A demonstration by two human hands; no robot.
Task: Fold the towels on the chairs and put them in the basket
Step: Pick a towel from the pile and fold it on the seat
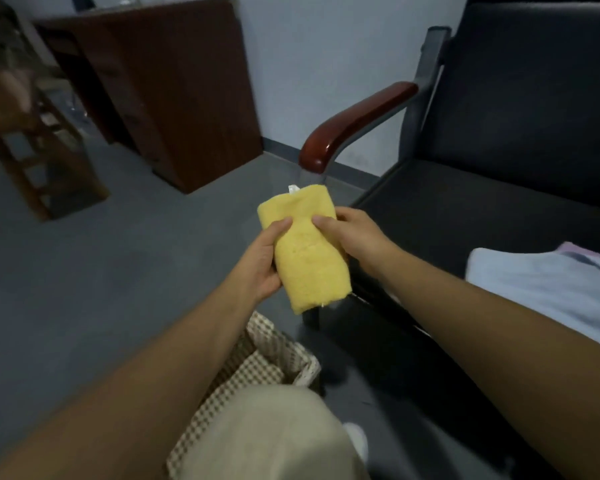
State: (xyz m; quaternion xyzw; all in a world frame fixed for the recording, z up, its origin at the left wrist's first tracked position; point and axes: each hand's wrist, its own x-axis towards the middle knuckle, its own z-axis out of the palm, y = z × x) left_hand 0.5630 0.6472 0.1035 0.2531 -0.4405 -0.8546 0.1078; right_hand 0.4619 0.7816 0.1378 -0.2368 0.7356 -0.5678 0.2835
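Folded yellow towel (305, 261) held in mid-air: left hand (262, 261) grips its left edge, right hand (349, 233) its right edge, thumbs on top. Checked basket (274, 344) sits below, beside the black chair (499, 188); open grey floor (118, 271) lies left

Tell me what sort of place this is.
Probably an office or waiting room: a black padded armchair with a wooden armrest, a brown wooden desk against the wall, and a grey floor.

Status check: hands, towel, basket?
Left hand and right hand both grip folded yellow towel. Basket below, opening in view. Pale towel on chair.
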